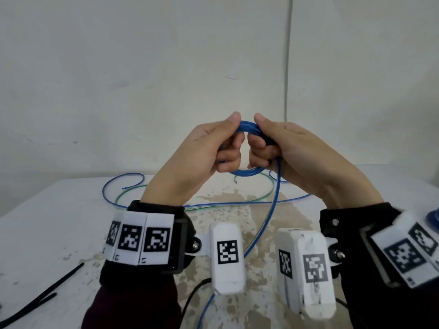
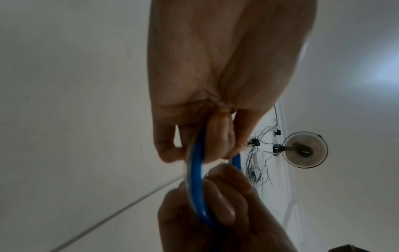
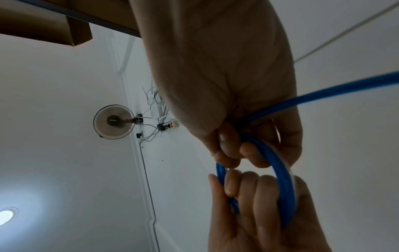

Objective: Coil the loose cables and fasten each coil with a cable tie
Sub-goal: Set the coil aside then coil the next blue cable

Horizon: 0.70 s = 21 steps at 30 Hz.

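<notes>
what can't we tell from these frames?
- Number of turns in the blue coil: head view, the left hand and right hand cover both sides.
- Free end of the blue cable: head view, it runs off the bottom edge.
- Black cable ties: head view, cut by the left edge, count unclear.
- Table: absent from both wrist views.

Coil [image 1: 247, 129] between both hands, above table [image 1: 47, 222] — cable ties [image 1: 47, 293] front-left.
</notes>
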Motion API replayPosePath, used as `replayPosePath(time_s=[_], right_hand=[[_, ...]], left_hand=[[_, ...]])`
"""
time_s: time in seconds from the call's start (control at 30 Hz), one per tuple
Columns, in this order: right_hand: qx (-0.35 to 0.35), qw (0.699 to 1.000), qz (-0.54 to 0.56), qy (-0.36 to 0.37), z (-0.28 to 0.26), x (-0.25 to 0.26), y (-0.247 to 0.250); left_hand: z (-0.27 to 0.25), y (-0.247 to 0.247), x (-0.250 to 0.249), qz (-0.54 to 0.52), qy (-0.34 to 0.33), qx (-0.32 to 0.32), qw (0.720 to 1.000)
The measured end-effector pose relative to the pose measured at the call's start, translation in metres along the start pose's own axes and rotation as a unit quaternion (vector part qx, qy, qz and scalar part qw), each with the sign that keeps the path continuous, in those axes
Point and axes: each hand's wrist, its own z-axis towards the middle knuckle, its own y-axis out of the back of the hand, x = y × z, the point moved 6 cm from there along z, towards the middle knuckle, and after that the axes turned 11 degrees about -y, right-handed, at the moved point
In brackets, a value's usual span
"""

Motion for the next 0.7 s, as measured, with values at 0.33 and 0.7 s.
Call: replayPosePath(time_s=[0.33, 0.7], right_hand=[[-0.012, 1.0, -0.022, 0.011, 0.001, 0.0, -0.003], [-0.02, 0.999, -0.03, 0.019, 0.002, 0.001, -0.003]], left_hand=[[0.0, -0.001, 0.002, -0.043, 0.026, -0.007, 0.999], [0.0, -0.003, 0.002, -0.055, 0.042, -0.001, 0.998]])
